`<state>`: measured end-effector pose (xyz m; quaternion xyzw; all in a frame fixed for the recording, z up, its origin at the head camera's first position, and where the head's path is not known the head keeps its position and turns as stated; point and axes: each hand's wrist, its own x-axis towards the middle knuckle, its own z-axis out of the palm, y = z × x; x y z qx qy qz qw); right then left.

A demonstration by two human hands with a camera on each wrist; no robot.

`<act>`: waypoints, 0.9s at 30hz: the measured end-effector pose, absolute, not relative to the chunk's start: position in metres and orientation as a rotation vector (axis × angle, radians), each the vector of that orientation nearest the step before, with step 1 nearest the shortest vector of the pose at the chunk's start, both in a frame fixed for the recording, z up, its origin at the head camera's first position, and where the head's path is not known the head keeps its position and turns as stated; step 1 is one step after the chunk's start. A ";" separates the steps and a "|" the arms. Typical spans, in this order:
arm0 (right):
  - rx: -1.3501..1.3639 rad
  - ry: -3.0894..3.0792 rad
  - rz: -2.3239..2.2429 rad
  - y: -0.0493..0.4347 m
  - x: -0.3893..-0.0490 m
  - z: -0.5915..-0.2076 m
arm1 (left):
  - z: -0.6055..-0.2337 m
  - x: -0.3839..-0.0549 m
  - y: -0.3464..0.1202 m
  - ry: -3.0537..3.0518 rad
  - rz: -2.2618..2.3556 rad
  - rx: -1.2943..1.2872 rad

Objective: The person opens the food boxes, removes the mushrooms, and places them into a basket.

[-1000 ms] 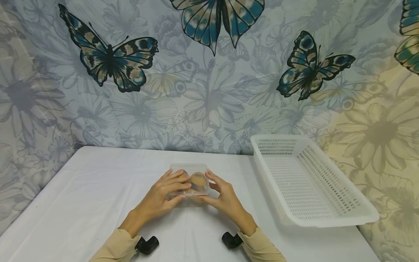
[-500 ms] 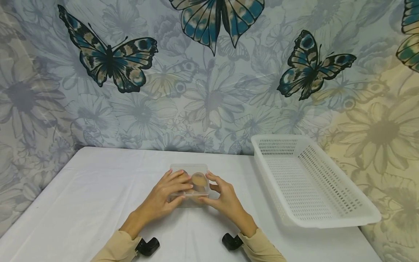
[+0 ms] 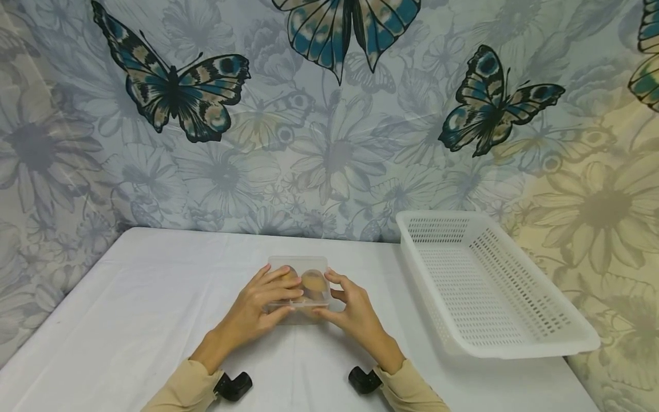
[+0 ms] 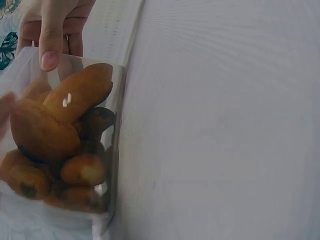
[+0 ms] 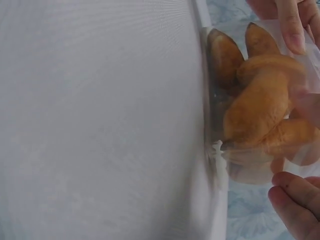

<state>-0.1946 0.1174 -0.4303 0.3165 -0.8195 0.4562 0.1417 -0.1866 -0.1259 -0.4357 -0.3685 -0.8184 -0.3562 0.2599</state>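
Note:
A clear plastic box (image 3: 297,316) stands on the white-covered table, roughly central in the head view. Inside are several brown mushrooms (image 5: 257,107), thick-stemmed and heaped together; dark tips show on some of the mushrooms (image 4: 45,130) in the left wrist view. My left hand (image 3: 254,300) holds the box from the left, its fingers spread across the lid and its thumb at the near edge. On the other side, my right hand (image 3: 355,306) grips the right edge between thumb and curled fingers. The lid lies over the contents; whether it is fully fastened cannot be told.
To the right on the table (image 3: 128,297) sits a large white perforated plastic basket (image 3: 494,286), its near right corner reaching the table's edge. Behind the table hangs a flowered cloth with butterflies (image 3: 175,103). A black camera (image 3: 234,386) is strapped at each wrist.
Both hands keep the same hold on the box, which stays in place. The head view shifts very slightly.

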 end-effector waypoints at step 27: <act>0.961 -2.424 1.440 0.122 -0.196 -0.429 | -0.416 -0.191 -0.137 -2.044 -1.205 -0.805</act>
